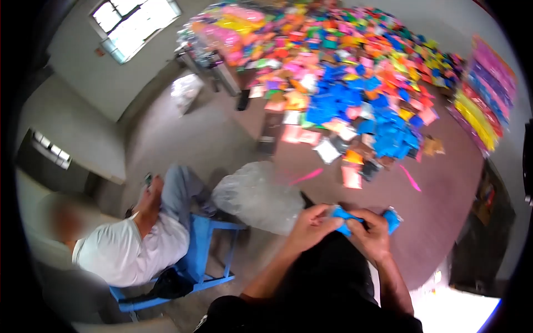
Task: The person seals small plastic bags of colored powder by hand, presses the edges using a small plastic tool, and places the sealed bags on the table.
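Over my lap, at the table's near edge, my left hand (312, 226) and my right hand (371, 232) pinch a small blue packet (345, 215) between thumbs and fingers. More blue, with a clear plastic edge, sticks out past the right side of my right hand; the fingers hide how it joins the rest. Beyond my hands, a pink strip (410, 177) and another pink strip (307, 176) lie on the brown tabletop (438, 194). A pile of small coloured packets (333, 72) covers the far part of the table, with blue ones (397, 133) nearest me.
To the left, a person (133, 244) in a light shirt sits on a blue chair (205, 244). A large clear plastic bag (258, 197) stands on the floor between us. At the table's right edge is a row of coloured packs (483, 100). A window (133, 25) is at upper left.
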Motion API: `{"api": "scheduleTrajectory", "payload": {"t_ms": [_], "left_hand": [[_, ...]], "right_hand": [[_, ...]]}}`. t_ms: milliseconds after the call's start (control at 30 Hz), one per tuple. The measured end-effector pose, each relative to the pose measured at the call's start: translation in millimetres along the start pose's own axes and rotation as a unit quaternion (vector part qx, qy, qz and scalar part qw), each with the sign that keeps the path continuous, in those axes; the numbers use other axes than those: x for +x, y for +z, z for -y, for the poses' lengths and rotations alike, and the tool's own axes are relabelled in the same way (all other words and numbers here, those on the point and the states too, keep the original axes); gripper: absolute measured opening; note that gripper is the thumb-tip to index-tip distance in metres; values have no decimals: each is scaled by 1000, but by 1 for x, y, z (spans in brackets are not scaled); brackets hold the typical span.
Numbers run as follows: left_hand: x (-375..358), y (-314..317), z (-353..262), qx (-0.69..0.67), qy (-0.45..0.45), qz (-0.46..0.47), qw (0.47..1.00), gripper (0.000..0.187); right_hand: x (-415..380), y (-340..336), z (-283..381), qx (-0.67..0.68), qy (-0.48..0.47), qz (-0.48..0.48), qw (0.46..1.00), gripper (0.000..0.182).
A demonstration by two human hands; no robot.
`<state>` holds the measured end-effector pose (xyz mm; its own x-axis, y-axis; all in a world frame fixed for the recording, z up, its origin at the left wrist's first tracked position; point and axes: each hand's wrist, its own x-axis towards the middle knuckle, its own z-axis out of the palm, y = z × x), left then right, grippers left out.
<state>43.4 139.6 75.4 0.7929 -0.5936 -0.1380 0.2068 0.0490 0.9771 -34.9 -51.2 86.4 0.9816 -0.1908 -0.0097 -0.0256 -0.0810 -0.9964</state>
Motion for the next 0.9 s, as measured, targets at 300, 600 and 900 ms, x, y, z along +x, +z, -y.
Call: {"api": "scheduleTrajectory", "payload": {"t_ms": [300, 600, 900], "left_hand": [[-25, -22, 45, -117, 32, -41, 992, 20], [-65, -67, 58, 68, 34, -19, 997, 22], [-76, -61, 80, -100, 36, -110, 988, 22]], "right_hand": [[-27, 79, -37, 146, 30, -110, 983, 13], [-21, 115, -59, 82, 35, 2, 996, 25], [-10, 140, -74, 134, 0, -37, 990, 22]]}}
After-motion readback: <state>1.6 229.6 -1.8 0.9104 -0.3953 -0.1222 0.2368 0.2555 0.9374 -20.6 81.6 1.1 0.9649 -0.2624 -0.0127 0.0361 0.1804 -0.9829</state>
